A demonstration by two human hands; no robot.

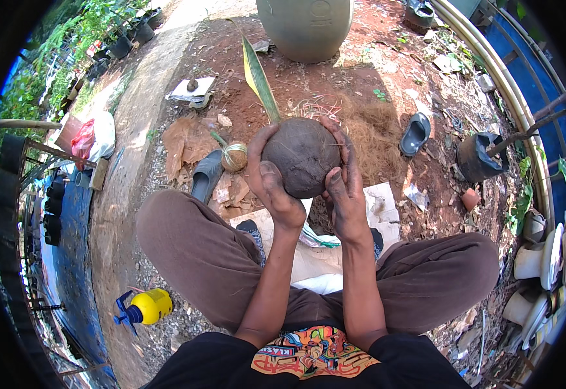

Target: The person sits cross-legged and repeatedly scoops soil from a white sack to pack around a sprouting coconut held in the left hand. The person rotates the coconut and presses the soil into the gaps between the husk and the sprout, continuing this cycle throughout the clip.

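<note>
Between my palms I hold a large ball of dark, damp soil (pixel 301 158), raised above my lap. My left hand (pixel 271 177) cups its left side and my right hand (pixel 345 182) its right; both are smeared with mud. A long green leaf with a yellow edge (pixel 258 80), like a snake plant's, rises behind the ball's far left side; its base is hidden. Left of the ball, a smaller string-wrapped fibre ball (pixel 234 157) with a green stem rests by a sandal. Brown coconut-like fibre (pixel 373 129) is heaped beyond my right hand.
A big pot (pixel 305 29) stands ahead. To the left are a dark sandal (pixel 207 176), a brown fibrous sheet (pixel 188 143) and a yellow spray bottle (pixel 151 306) on its side. Another sandal (pixel 415 134) and a black planter bag (pixel 482 158) are at right. Cardboard (pixel 382 209) lies under my feet.
</note>
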